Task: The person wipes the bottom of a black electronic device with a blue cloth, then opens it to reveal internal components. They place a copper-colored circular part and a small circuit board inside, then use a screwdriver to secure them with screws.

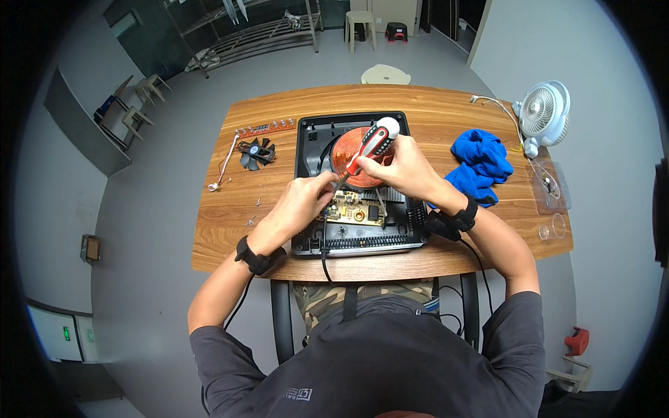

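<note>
An opened induction cooker base, a black plastic housing [302, 164], lies on the wooden table in front of me. A round copper coil [341, 148] sits in its far half, and a yellowish circuit board [359, 213] in its near half. My right hand [405, 169] is closed round a screwdriver [374, 143] with a red, white and black handle, tilted so its shaft points down and left toward the board. My left hand [306, 200] has its fingers pinched at the lower shaft, by the board's left edge. The screwdriver's tip is hidden by those fingers.
Left of the housing lie a black fan [256, 154], a narrow strip board [267, 129] with a white cable, and several small screws [258, 202]. To the right are a blue cloth [481, 161], a small white fan [542, 113] and clear containers [555, 228]. A black cord [325, 262] crosses the table's near edge.
</note>
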A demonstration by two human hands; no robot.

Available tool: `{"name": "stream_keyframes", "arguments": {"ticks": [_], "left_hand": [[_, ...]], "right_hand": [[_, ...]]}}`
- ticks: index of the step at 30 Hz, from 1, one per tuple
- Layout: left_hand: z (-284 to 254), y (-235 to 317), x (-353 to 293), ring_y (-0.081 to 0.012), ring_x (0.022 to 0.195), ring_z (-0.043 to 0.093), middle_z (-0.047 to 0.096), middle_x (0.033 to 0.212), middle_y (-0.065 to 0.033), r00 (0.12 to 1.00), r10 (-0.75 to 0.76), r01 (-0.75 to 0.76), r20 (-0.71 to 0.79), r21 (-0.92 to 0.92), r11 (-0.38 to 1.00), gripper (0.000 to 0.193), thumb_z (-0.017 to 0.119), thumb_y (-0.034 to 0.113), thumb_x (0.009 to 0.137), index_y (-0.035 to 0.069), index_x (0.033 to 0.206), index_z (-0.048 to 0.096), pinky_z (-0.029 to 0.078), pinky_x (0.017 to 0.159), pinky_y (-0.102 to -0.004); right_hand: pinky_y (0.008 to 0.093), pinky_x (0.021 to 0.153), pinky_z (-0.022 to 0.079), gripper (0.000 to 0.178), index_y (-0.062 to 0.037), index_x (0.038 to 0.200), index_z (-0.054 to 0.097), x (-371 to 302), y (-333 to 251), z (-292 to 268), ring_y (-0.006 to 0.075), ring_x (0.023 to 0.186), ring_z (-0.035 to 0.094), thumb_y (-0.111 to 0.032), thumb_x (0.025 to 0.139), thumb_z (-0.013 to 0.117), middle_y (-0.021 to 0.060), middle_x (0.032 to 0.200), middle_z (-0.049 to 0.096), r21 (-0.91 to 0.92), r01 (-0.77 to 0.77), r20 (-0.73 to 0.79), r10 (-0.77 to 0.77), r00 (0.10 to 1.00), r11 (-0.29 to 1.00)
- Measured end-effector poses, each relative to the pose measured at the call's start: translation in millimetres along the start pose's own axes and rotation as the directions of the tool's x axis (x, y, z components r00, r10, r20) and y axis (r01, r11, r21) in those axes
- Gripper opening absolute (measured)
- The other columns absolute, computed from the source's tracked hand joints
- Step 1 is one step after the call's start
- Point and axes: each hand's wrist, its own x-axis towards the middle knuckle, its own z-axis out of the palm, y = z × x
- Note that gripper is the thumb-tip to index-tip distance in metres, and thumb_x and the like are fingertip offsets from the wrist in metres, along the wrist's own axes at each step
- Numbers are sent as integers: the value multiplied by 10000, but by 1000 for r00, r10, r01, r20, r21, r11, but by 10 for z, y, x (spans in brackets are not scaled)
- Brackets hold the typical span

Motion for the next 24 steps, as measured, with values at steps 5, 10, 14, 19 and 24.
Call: {"name": "stream_keyframes", "arguments": {"ticks": [5, 10, 14, 19, 24], "left_hand": [[20, -42, -10, -359, 873, 753, 751, 923, -204, 999, 27, -28, -18, -23, 999, 259, 702, 9, 908, 25, 1157, 632, 607, 740, -402], [38, -67, -17, -337, 879, 765, 758, 931, -203, 1000, 17, -20, -25, -112, 993, 270, 695, -13, 906, 17, 1166, 631, 617, 754, -382], [26, -53, -35, -313, 890, 772, 763, 945, -196, 1000, 8, -11, -22, -147, 989, 288, 696, -28, 902, 16, 1178, 628, 623, 766, -367], [19, -15, -38, -272, 854, 771, 762, 916, -177, 999, -38, 34, -23, -169, 985, 314, 705, -25, 903, 25, 1201, 623, 622, 753, -349], [67, -45, -60, -226, 802, 767, 763, 874, -151, 990, -132, 119, -39, -244, 962, 338, 727, -6, 896, 41, 1216, 631, 621, 735, -341]], "right_hand": [[301, 719, 557, 406, 54, 1048, 696, 1, 20, 0, 125, 777, 670, -312, 897, 788, 116, 891, 735, -2, -22, 1, 22, 1000, 1000], [305, 724, 559, 402, 58, 1046, 698, 1, 64, 5, 124, 781, 672, -307, 899, 784, 120, 894, 739, 9, 12, -12, -11, 1000, 1000], [307, 720, 560, 390, 60, 1040, 701, -6, 75, 9, 125, 774, 672, -296, 900, 780, 121, 885, 739, 18, 26, -23, -26, 999, 999], [301, 725, 562, 387, 56, 1048, 699, -15, 110, 13, 123, 786, 673, -286, 893, 793, 121, 905, 740, 47, 16, -14, -15, 1000, 999], [280, 746, 560, 364, 28, 1093, 688, -60, 18, 6, 103, 836, 669, -244, 886, 813, 88, 971, 738, 135, -55, 43, 50, 998, 989]]}}
